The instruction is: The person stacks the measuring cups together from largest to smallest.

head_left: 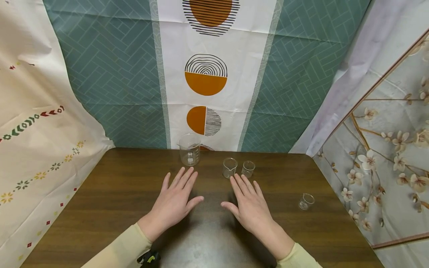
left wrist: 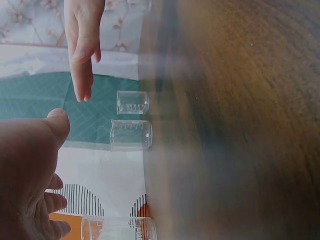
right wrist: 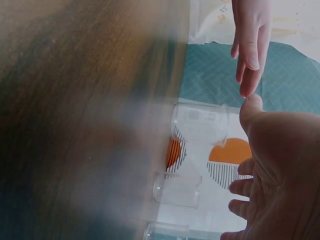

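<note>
Both hands hover palm down over the brown wooden table (head_left: 110, 193), fingers straight, thumbs pointing toward each other, with nothing held. My left hand (head_left: 175, 201) is nearest the large glass beaker (head_left: 190, 152), which stands upright at the back edge with white markings. Just beyond the fingertips of my right hand (head_left: 249, 206) stand a medium glass beaker (head_left: 229, 168) with a spout and a smaller glass beaker (head_left: 248, 169). Farther right, the smallest beaker (head_left: 306, 201) stands alone. In the left wrist view, the medium beaker (left wrist: 131, 135) and the smaller one (left wrist: 133, 102) appear sideways.
A green and white patterned cloth (head_left: 117, 74) hangs behind the table's back edge. Cream embroidered fabric (head_left: 40, 130) borders the left side, and a floral cloth (head_left: 395, 160) the right. A dark strap (head_left: 149, 257) shows at the left wrist.
</note>
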`<action>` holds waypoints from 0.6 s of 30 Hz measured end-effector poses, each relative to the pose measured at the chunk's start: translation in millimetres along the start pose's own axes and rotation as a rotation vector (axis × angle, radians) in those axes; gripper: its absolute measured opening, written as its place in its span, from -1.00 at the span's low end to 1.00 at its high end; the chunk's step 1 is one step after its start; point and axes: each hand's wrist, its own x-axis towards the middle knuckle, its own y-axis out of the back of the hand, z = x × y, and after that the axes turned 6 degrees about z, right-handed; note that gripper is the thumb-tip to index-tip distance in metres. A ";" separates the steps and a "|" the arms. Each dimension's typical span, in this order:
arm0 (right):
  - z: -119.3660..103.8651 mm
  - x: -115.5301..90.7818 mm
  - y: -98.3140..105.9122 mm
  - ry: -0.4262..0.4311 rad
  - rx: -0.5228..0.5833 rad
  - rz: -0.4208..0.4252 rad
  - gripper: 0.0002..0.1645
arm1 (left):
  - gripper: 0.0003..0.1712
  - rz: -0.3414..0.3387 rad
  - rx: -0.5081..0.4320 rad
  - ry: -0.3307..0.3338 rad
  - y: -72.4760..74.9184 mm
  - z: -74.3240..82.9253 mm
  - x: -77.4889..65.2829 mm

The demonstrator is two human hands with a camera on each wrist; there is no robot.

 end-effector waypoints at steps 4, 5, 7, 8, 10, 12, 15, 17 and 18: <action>0.6 2.3 -0.9 -0.001 0.000 -0.003 0.07 | -0.02 -0.004 0.001 0.004 -1.5 -1.7 3.6; 0.8 2.7 -1.2 -0.002 0.000 -0.003 0.07 | -0.02 -0.007 0.000 0.006 -1.8 -2.0 4.6; 1.3 3.4 -1.8 0.000 -0.001 -0.003 0.07 | -0.02 -0.008 -0.001 0.010 -2.2 -2.9 6.5; 1.6 3.9 -2.0 -0.001 -0.001 -0.004 0.07 | -0.02 -0.005 -0.003 0.012 -2.3 -3.2 7.5; 2.3 4.8 -2.6 -0.001 -0.005 -0.004 0.07 | -0.02 -0.007 -0.008 0.019 -2.0 -4.0 9.7; 3.0 5.7 -3.1 -0.001 -0.006 -0.006 0.07 | -0.02 -0.006 -0.011 0.023 -1.9 -5.0 11.9; 4.0 6.8 -3.8 -0.002 -0.008 -0.011 0.07 | -0.03 -0.008 -0.012 0.029 -2.3 -6.7 15.2; 4.6 7.3 -4.1 0.000 -0.007 -0.010 0.07 | -0.03 -0.011 -0.010 0.032 -3.1 -8.3 17.5; 4.9 7.6 -4.3 0.000 -0.006 -0.009 0.07 | -0.03 -0.013 -0.007 0.033 -3.6 -9.1 18.7</action>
